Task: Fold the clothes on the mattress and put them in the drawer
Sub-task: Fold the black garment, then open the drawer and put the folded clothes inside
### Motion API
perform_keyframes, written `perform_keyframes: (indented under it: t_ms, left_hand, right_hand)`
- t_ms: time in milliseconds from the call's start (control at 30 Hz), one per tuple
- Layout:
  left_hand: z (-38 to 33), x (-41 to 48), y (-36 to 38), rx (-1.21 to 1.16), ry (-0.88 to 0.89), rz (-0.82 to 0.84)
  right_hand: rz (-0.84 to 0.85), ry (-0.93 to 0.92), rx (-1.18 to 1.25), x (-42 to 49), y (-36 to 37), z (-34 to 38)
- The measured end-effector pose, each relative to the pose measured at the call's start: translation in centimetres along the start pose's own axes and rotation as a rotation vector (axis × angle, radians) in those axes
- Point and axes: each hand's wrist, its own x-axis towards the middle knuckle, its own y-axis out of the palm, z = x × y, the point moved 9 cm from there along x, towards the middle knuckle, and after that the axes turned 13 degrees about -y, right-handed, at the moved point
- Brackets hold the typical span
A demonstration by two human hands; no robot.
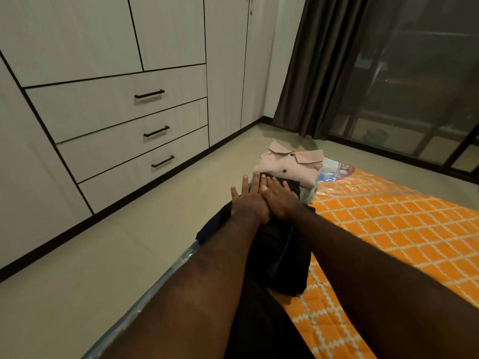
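At the centre of the head view, we press our left hand [248,200] and right hand [281,204] flat, fingers straight and side by side, on a dark garment [285,257] lying along the left edge of the orange mattress [388,229], probably to smooth a fold. Just above them sits a folded pink shirt [290,164]. The drawers [124,136] at the left of the frame are closed.
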Motion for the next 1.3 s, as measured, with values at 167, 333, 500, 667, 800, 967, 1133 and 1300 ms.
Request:
perform_keyframes:
  t_ms: [167,333,500,667,800,967,1133,1300]
  left_hand:
    - [0.0,0.1,-0.5,0.016,-0.003,-0.023]
    - [-0.7,-1.0,-2.6,0.047,0.009,-0.157]
    - [-2.6,-3.7,-6.7,0.025,0.059,-0.242]
    - [-4.9,-8.0,-10.7,-0.002,0.088,-0.260]
    - [-5.9,-13.0,-13.9,-0.008,0.116,-0.315]
    - [-6.1,-18.9,-17.6,-0.027,0.123,-0.373]
    - [-5.6,-22.8,-20.5,-0.031,0.098,-0.382]
    - [-5.4,-24.5,-21.0,0.041,0.007,-0.285]
  right_hand:
    - [0.000,0.008,-0.040,-1.0,-0.8,0.4]
    - [-0.055,-0.004,-0.051,-2.9,-2.3,1.5]
    - [-0.101,-0.050,-0.116,-5.7,-6.5,3.2]
    - [-0.136,-0.069,-0.203,-10.4,-11.4,6.2]
    - [-0.175,-0.110,-0.314,-15.3,-14.8,9.4]
    - [-0.203,-0.134,-0.368,-20.8,-17.4,13.5]
    - [-0.251,-0.160,-0.388,-23.7,-19.3,16.9]
    - [-0.285,-0.180,-0.333,-24.5,-19.3,17.6]
